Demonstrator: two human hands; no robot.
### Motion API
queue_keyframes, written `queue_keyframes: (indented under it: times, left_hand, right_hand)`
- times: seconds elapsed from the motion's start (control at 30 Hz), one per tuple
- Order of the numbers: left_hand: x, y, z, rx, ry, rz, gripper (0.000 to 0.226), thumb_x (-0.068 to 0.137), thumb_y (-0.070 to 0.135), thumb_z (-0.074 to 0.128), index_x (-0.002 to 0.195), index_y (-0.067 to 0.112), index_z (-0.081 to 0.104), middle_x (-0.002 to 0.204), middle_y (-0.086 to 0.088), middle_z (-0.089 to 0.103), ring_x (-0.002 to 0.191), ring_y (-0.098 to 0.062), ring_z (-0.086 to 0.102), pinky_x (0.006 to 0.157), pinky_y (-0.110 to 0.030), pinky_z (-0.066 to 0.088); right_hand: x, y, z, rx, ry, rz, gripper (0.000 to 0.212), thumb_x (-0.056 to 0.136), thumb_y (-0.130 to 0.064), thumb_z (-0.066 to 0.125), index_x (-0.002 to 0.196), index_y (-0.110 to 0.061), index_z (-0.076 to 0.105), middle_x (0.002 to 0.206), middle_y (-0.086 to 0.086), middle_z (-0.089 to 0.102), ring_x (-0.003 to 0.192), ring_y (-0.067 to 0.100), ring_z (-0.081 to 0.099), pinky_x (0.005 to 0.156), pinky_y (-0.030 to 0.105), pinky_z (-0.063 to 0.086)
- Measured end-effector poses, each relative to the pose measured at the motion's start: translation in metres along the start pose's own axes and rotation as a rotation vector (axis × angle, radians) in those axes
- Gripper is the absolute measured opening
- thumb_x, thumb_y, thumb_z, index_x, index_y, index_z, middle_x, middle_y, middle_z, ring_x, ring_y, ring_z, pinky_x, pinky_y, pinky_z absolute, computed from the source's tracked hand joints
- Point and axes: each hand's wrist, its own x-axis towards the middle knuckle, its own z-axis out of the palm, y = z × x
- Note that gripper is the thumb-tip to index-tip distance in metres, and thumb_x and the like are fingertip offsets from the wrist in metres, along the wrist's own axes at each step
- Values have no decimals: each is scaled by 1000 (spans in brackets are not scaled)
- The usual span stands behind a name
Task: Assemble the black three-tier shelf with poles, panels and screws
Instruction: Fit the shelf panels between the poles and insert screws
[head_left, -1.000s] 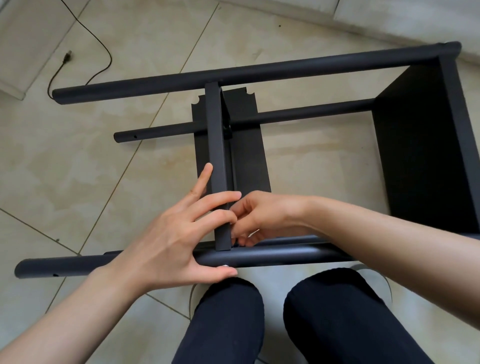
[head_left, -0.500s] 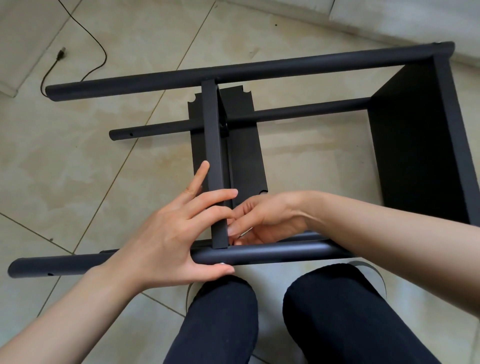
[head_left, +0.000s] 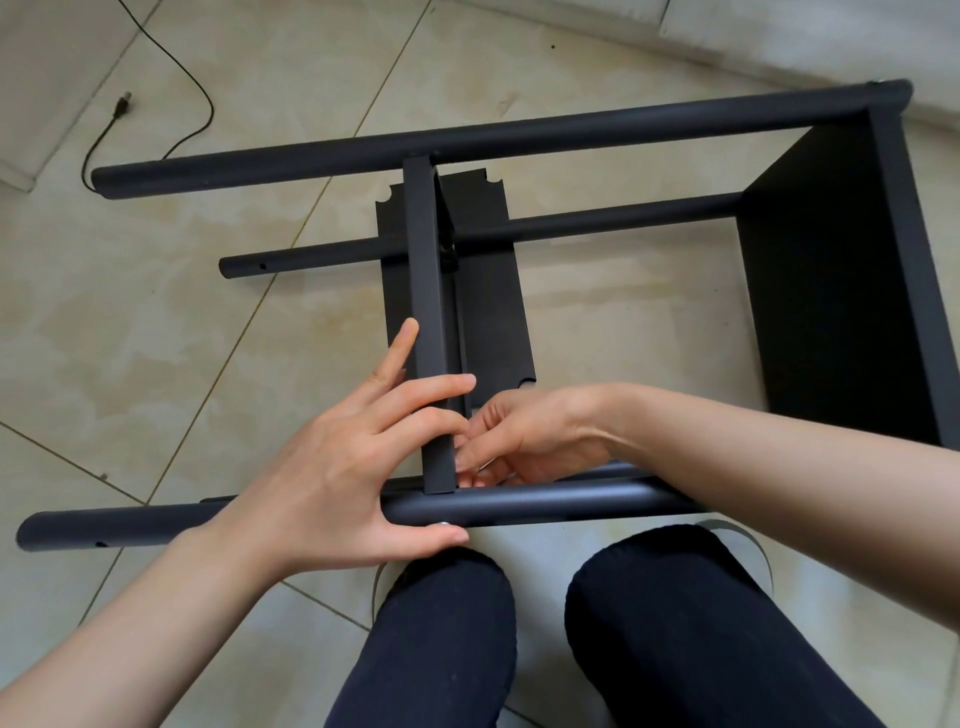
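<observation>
- The shelf frame lies on its side on the tiled floor (head_left: 156, 322), and the middle panel (head_left: 428, 332), standing on edge between the poles, is the thing everything else hangs off.
- The left hand (head_left: 343, 467) is spread open: fingers laid flat across the panel's near end, thumb hooked under the near pole (head_left: 545, 501) just where panel meets pole. A small silvery screw head (head_left: 443, 525) shows at the pole's underside there.
- The right hand (head_left: 524, 441), just right of the panel, has its fingers curled in tight at that joint; they seem to pinch something small and pale, but I cannot tell what.
- To do this well, I'd judge the panel must stay square against the pole, hole lined up with hole, before any turning; start the thread gently so it doesn't cross.
- Far from the panel's near end runs the far pole (head_left: 519, 137); a lower pole (head_left: 597, 221) crosses behind the panel.
- The end panel (head_left: 841, 270) is already fixed well right of the middle panel.
- A black cable (head_left: 197, 88) trails across the tiles well left of the panel's far end.
</observation>
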Motion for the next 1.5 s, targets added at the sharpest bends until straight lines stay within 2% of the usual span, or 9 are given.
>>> queue_keyframes:
  times: [0.2,0.37,0.47,0.6,0.8,1.0,1.17,1.33,1.5]
  left_hand:
    - [0,0,-1,-21,-13,-5,60,74,57,81,118,20,64,151,9,46,155,-29,11,92,-47,57]
    - [1,0,-1,-26,-14,-3,60,72,54,82,119,20,64,151,9,46,155,-28,10,99,-43,52]
    - [0,0,-1,-26,-14,-5,60,73,55,82,119,21,64,151,9,46,155,-29,11,97,-45,54]
    - [0,0,-1,-22,-6,2,60,74,57,79,119,20,64,151,9,46,155,-30,12,91,-47,57]
    - [-1,-1,1,-20,0,9,60,75,57,79,119,20,63,151,9,46,155,-30,12,89,-48,57]
    - [-1,-1,1,-21,1,10,61,75,59,78,120,20,64,151,9,46,155,-30,12,87,-50,58]
    - [-1,-1,1,-24,-3,7,62,75,60,77,120,20,63,151,9,46,155,-30,12,84,-51,59]
    - [-2,-1,1,-13,-6,11,62,75,60,77,120,20,63,151,9,45,155,-30,12,85,-49,59]
    - [-1,-1,1,-9,-5,5,63,75,61,77,120,20,63,151,9,46,155,-29,12,83,-49,59]
  right_hand:
    - [2,2,-1,-30,2,-12,23,97,-8,59,76,-13,67,72,-1,66,66,10,58,70,20,50]
    - [-1,0,-3,-70,-37,-50,36,95,-7,60,65,-24,70,64,-10,64,60,3,55,64,16,48]
    - [1,2,-2,-68,-30,-37,41,96,-7,59,61,-25,71,63,-9,65,66,8,54,71,20,47]
    - [4,4,1,-47,19,-16,26,96,-8,59,71,-14,66,67,-2,62,67,12,53,77,25,44]
    - [7,5,5,-136,76,22,47,94,-9,56,49,-22,63,58,-3,56,56,8,50,67,24,38]
    - [1,1,2,-126,68,30,36,94,-14,62,60,-22,71,76,3,53,70,12,50,72,29,36]
    - [5,2,5,-122,75,33,22,94,-11,59,73,-13,64,74,3,59,70,15,53,71,28,42]
    - [0,0,2,-103,29,39,24,83,-20,65,60,-22,71,70,-2,63,69,12,55,71,28,39]
    - [4,2,1,-122,64,33,17,86,-17,65,69,-17,67,71,1,56,67,12,52,75,32,36]
